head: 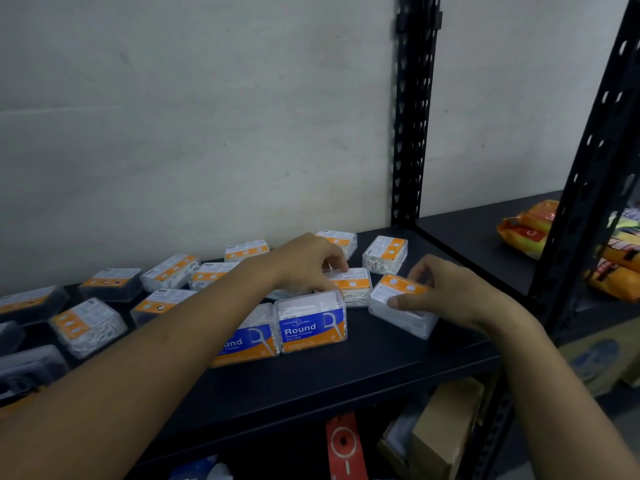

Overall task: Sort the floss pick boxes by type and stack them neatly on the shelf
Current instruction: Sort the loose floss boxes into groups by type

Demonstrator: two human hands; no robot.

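Several clear floss pick boxes with orange labels lie scattered on the black shelf [363, 372]. Two boxes stand upright side by side near the front, one showing a blue "Round" label [311, 329], the other [247, 341] partly hidden by my left forearm. My left hand [308, 261] grips a flat box with white picks [353, 287] just behind them. My right hand [446, 289] holds a tilted box [401, 308] at the right, thumb on its near side. Darker boxes [110, 284] lie at the far left.
A black perforated upright [414, 109] stands behind the boxes, another [588, 188] at the right front. Orange snack packs [526, 228] lie on the neighbouring shelf. Cardboard boxes [446, 431] and a red tag [344, 445] sit on the shelf below. A pale wall backs the shelf.
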